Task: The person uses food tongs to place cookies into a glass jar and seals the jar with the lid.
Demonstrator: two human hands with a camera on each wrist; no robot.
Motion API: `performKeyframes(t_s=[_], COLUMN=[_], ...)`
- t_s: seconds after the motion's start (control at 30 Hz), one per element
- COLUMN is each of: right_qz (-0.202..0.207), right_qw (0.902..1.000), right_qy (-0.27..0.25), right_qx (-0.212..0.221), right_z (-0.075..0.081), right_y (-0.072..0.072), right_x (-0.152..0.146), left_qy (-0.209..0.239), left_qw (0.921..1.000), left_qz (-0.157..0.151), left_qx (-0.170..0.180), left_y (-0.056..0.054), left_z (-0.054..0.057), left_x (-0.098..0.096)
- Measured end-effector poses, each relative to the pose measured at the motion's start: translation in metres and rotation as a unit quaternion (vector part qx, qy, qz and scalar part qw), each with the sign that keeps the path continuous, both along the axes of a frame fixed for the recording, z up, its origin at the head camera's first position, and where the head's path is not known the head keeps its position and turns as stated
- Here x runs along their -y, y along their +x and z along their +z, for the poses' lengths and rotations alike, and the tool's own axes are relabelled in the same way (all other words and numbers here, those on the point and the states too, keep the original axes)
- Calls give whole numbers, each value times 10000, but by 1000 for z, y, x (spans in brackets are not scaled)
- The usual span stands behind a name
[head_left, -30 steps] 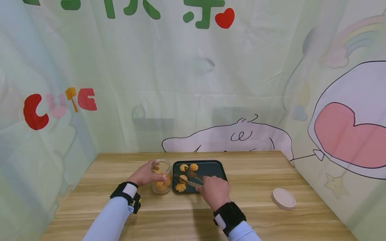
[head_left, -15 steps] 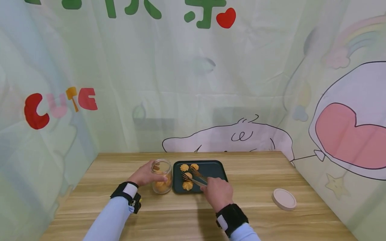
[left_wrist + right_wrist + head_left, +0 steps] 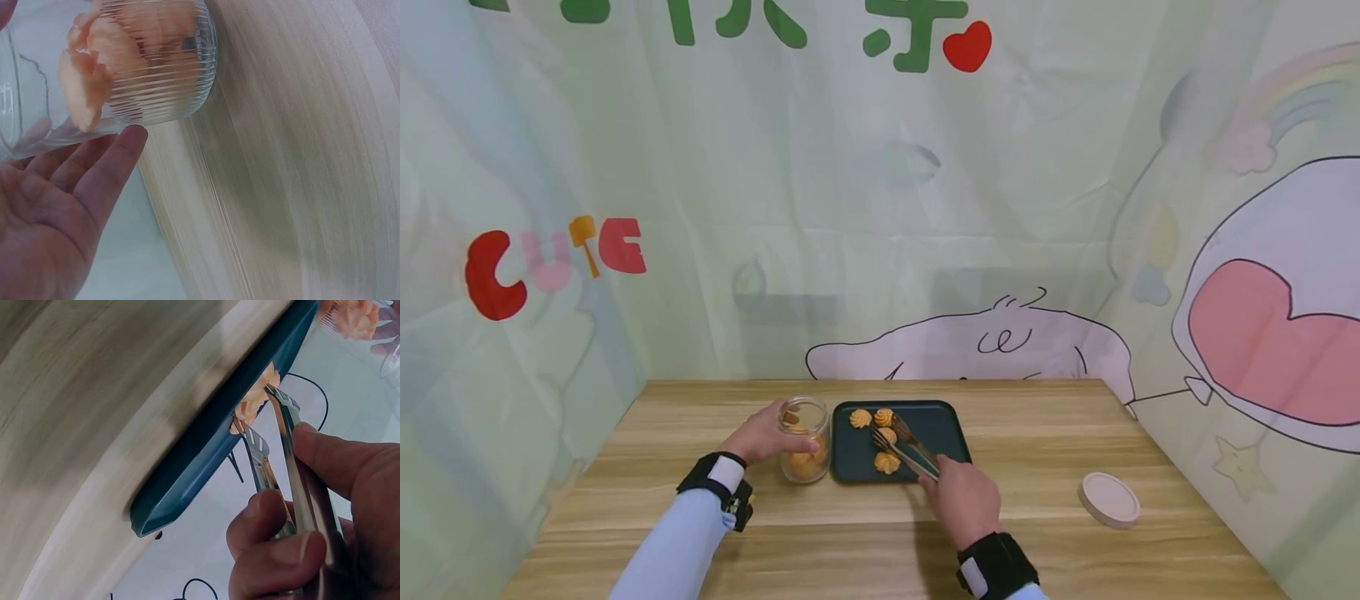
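My left hand (image 3: 765, 433) grips a clear glass jar (image 3: 181, 106) from its left side. Piped swirl cookies (image 3: 119, 44) show through the ribbed glass; the jar stands lidless at the left end of a dark green tray (image 3: 936, 417). Metal food tongs (image 3: 913, 458) are in my right hand (image 3: 964, 500), thumb on one arm and fingers curled round the other. Their fork-like tips, spread apart, reach down to a cookie (image 3: 887, 436) on the tray. Another cookie (image 3: 887, 463) lies just nearer, and two more sit along the back, one a back-left cookie (image 3: 860, 418).
A pale round lid (image 3: 1109, 500) lies on the wooden table (image 3: 1037, 525) at the right. Behind the table hangs a printed cloth backdrop (image 3: 865, 233), with more of it down both sides. The tray's raised rim (image 3: 181, 500) runs close below the tongs.
The tongs and right hand have moved rightward over the tray. The two nearer cookies have slid right along with the tips, while the back two and the left hand with the jar stay put.
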State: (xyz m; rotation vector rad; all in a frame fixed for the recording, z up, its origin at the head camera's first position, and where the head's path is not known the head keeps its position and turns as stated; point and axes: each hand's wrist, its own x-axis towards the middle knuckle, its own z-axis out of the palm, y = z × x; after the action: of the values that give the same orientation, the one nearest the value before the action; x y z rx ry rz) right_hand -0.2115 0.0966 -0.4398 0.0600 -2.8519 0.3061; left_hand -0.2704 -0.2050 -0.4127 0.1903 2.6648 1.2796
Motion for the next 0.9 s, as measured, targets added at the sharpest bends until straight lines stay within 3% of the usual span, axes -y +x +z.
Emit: performKeyframes(t_s=[0.5, 0.9], right_qz=[8, -165], right_qw=[9993, 9995], right_qy=[53, -279], right_qx=[-374, 20], right_z=[-1, -1], right_y=[1, -2], right_x=[-1, -10], left_qy=[-54, -38], left_qw=[10000, 10000], left_qz=[10, 7], left_qx=[-5, 45], left_y=[0, -3], left_z=[-1, -3], left_x=[0, 0])
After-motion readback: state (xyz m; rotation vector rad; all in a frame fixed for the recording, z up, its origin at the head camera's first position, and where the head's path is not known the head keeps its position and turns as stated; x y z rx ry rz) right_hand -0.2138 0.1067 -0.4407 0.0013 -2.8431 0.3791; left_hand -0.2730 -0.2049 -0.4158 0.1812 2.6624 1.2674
